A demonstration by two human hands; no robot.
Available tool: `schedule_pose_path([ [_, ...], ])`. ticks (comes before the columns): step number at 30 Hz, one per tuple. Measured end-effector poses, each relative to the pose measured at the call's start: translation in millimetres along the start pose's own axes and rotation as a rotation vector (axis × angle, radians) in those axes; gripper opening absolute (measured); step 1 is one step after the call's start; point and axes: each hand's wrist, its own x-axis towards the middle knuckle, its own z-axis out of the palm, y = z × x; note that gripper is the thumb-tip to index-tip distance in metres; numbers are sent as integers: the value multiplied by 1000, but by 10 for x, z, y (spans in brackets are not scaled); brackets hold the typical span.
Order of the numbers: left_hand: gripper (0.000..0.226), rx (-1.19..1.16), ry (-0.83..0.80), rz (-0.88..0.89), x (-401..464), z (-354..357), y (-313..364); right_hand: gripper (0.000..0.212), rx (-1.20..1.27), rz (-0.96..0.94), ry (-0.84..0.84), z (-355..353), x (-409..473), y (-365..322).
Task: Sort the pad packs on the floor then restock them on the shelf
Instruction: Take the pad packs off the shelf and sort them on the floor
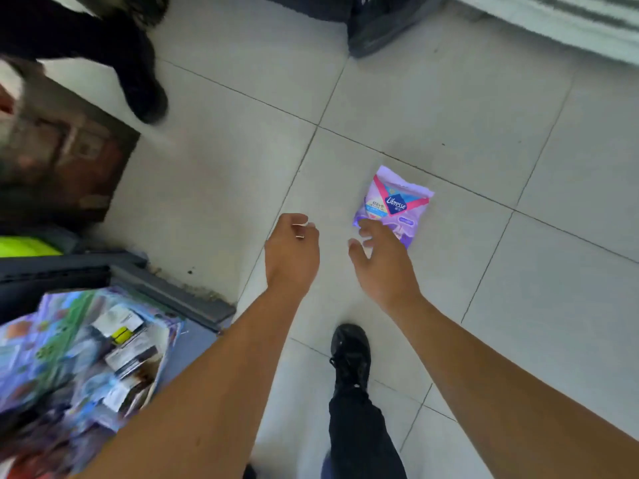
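A purple and pink pad pack (394, 203) lies flat on the white floor tiles, right of centre. My right hand (382, 262) reaches out just below it with fingers spread; its fingertips overlap the pack's lower edge and hold nothing. Left of that, my left hand (292, 254) hangs above the floor with its fingers curled inward and nothing visible inside. The shelf (179, 299) has its dark base at lower left, with blurred colourful packs (86, 354) on it.
My own black shoe and trouser leg (351, 368) stand at the bottom centre. Another person's dark legs and shoe (145, 95) are at upper left, and a second dark shoe (377, 25) at the top. A brown carton (65, 157) sits at left.
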Motion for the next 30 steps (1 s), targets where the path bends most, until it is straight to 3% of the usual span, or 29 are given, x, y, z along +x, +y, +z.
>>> schedule_pose_path([
  [6, 17, -90, 234, 39, -968, -1791, 217, 37, -75, -295, -151, 124, -1087, -1571],
  [13, 16, -240, 422, 45, -1938, -3354, -493, 35, -107, -524, -283, 899, -2400, -2592],
  [17, 14, -303, 507, 51, -2328, -3898, -899, 35, -109, -639, -332, 1333, -2919, -2931],
  [24, 14, -371, 833, 3, -2579, -4497, -1695, 38, -125, -837, -359, 1909, -3203, -3311],
  [27, 34, -358, 879, -25, -2543, -4561, -1939, 50, -115, -847, -381, 2113, -3167, -3429],
  [30, 57, -396, 825, -143, -2488, -4593, -2034, 58, -94, -795, -437, 2251, -3171, -3501],
])
